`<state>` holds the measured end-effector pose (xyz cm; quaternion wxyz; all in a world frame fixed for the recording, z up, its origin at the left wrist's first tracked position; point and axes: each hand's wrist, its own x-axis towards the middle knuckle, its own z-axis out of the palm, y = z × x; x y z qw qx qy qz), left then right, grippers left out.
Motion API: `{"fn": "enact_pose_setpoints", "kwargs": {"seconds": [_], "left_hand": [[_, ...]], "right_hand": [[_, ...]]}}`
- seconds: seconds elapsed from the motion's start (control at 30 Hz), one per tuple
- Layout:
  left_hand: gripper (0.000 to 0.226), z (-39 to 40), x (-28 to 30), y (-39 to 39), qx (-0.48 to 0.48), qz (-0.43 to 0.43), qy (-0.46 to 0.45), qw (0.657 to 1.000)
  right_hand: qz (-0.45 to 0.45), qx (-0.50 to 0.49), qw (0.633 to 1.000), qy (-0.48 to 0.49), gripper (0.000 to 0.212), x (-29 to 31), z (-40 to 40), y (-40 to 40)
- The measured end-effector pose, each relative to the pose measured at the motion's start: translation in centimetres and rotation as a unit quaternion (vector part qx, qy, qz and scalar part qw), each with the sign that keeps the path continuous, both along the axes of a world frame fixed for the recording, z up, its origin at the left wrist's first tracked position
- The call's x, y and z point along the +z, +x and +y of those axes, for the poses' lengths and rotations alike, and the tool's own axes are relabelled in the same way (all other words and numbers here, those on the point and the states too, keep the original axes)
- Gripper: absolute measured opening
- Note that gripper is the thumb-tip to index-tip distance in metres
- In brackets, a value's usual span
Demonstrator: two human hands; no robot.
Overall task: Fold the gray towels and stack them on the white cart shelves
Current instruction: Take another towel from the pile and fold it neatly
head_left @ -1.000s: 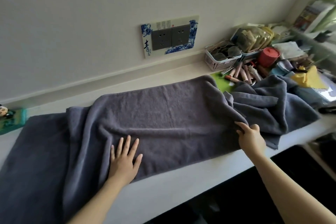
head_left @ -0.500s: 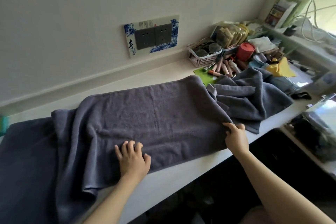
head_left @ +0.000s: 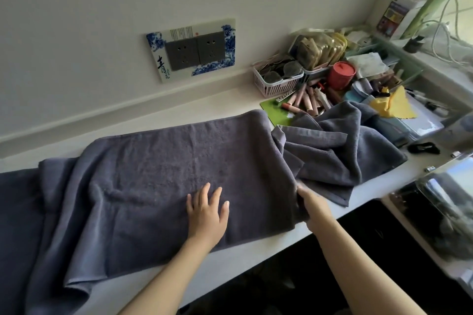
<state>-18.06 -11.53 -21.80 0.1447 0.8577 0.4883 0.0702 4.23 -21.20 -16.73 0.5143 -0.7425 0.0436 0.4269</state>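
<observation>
Pressing flat-fingered with the left hand (head_left: 207, 210), a person pins a gray towel (head_left: 179, 174) spread along the countertop's (head_left: 204, 107) front edge while the right hand (head_left: 311, 203) pinches its right end. Lifting unevenly could skew the fold or drag the crumpled towel (head_left: 340, 151) alongside.

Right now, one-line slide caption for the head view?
Left hand flat on the spread gray towel, right hand gripping its right edge beside a crumpled towel on the counter.
</observation>
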Motion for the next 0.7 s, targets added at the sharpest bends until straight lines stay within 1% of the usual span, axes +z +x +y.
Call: {"fn": "enact_pose_setpoints", "kwargs": {"seconds": [0.03,0.07,0.1,0.17,0.23,0.3,0.33,0.4,0.43,0.47,0.53,0.6,0.63,0.7], "left_hand": [[0.049,0.3,0.6,1.2,-0.008,-0.030,0.008,0.999],[0.046,0.5,1.2,2.5,-0.020,-0.069,0.025,0.997],[0.045,1.0,2.2,4.4,-0.036,-0.107,0.024,0.993],[0.049,1.7,4.3,7.1,-0.076,-0.176,0.005,0.981],[0.057,2.4,6.6,10.1,-0.105,-0.211,-0.043,0.971],[0.056,3.0,9.1,12.7,-0.128,-0.228,-0.132,0.956],[0.050,3.3,10.1,14.0,-0.142,-0.222,-0.198,0.944],[0.040,4.1,11.6,17.1,-0.156,-0.201,-0.338,0.906],[0.040,4.5,11.8,18.0,-0.151,-0.182,-0.383,0.893],[0.041,4.7,11.9,19.1,-0.142,-0.147,-0.406,0.891],[0.041,5.0,11.8,20.8,-0.135,-0.090,-0.426,0.890],[0.038,5.3,11.8,22.8,-0.170,-0.045,-0.451,0.875],[0.041,5.5,11.9,23.8,-0.186,-0.022,-0.459,0.868],[0.057,6.5,12.4,24.7,-0.200,0.019,-0.449,0.871]], "right_hand": [[-0.014,0.014,1.000,0.012,0.015,0.1,0.4,0.2],[-0.059,0.036,0.997,0.034,0.009,0.2,0.6,0.4],[-0.127,0.063,0.988,0.055,0.010,0.7,0.9,1.0],[-0.271,0.120,0.952,0.083,0.013,2.0,1.3,0.8],[-0.367,0.175,0.909,0.092,0.011,3.0,1.4,1.0],[-0.431,0.211,0.874,0.077,0.009,3.4,1.6,1.4],[-0.459,0.213,0.859,0.074,0.008,3.7,1.5,1.8],[-0.503,0.198,0.838,0.078,0.008,4.3,1.2,3.2],[-0.517,0.197,0.829,0.080,0.009,4.5,1.0,3.5],[-0.526,0.197,0.823,0.082,0.011,4.8,0.6,4.1],[-0.539,0.207,0.812,0.087,0.017,5.2,-0.2,4.8],[-0.533,0.207,0.816,0.083,0.018,5.6,-0.9,5.7],[-0.531,0.200,0.820,0.080,0.017,5.8,-1.2,6.2],[-0.536,0.199,0.818,0.065,0.017,6.0,-1.5,7.1]]}}
